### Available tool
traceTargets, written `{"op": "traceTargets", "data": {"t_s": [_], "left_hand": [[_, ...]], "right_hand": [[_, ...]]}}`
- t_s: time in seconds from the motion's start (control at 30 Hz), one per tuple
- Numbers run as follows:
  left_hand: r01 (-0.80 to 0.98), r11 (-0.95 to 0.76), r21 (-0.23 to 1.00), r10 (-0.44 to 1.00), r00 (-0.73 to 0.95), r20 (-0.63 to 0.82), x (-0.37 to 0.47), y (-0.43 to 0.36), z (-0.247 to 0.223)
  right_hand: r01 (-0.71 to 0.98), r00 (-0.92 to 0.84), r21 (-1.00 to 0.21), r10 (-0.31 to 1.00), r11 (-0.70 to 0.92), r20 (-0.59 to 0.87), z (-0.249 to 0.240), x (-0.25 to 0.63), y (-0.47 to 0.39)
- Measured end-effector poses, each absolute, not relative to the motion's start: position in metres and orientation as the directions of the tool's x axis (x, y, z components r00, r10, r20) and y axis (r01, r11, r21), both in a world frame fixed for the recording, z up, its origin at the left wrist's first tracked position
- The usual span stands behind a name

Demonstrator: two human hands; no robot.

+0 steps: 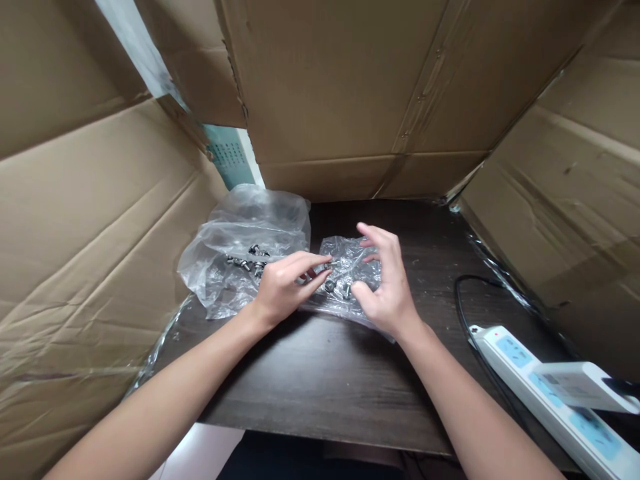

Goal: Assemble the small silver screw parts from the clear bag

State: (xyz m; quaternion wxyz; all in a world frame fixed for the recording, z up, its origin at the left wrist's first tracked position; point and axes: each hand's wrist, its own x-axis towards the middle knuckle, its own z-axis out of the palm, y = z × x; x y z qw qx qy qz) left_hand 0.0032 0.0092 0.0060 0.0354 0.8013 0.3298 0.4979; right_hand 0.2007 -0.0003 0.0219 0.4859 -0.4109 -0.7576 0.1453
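Note:
My left hand (283, 283) pinches a small metal bolt (332, 265) between thumb and fingertips, its shank pointing right. Facing it, my right hand (385, 287) is open, thumb and fingers spread apart with nothing between them. Below the hands lies a small clear plastic bag (367, 272). Two loose fasteners, a dark one (330, 285) and a bolt (347, 291), rest on or in that bag near my right thumb. Left of my hands, a larger clear plastic bag (270, 207) has several dark bolts (247, 262) in a pile, partly hidden by my left hand.
Cardboard walls (340, 87) enclose the dark wooden table (320, 373) at the back and both sides. A white power strip (545, 393) with a plugged-in white adapter (583, 385) lies at the right, beside a black cable (460, 300). The table's front edge is near my forearms.

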Motion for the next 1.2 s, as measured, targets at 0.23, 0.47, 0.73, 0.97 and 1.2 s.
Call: {"op": "traceTargets", "data": {"t_s": [0.23, 0.47, 0.73, 0.97, 1.2], "left_hand": [[0.5, -0.77, 0.396, 0.574, 0.272, 0.773, 0.004, 0.008, 0.009], [0.476, -0.786, 0.395, 0.566, 0.294, 0.77, 0.004, 0.007, 0.009], [0.449, -0.814, 0.367, 0.532, 0.326, 0.781, 0.005, 0.007, 0.009], [0.474, -0.797, 0.375, 0.552, 0.317, 0.771, 0.003, 0.01, 0.007], [0.473, -0.79, 0.39, 0.571, 0.333, 0.751, 0.003, 0.01, 0.006]], "right_hand": [[0.713, -0.156, -0.513, 0.822, 0.478, 0.548, 0.025, 0.206, 0.004], [0.463, -0.226, -0.653, 0.792, 0.599, 0.566, 0.032, 0.209, 0.0], [0.747, -0.16, -0.493, 0.841, 0.446, 0.517, 0.029, 0.209, 0.004], [0.577, -0.29, -0.594, 0.821, 0.56, 0.492, 0.031, 0.207, 0.0], [0.758, -0.176, -0.487, 0.855, 0.435, 0.489, 0.021, 0.206, 0.006]]}}
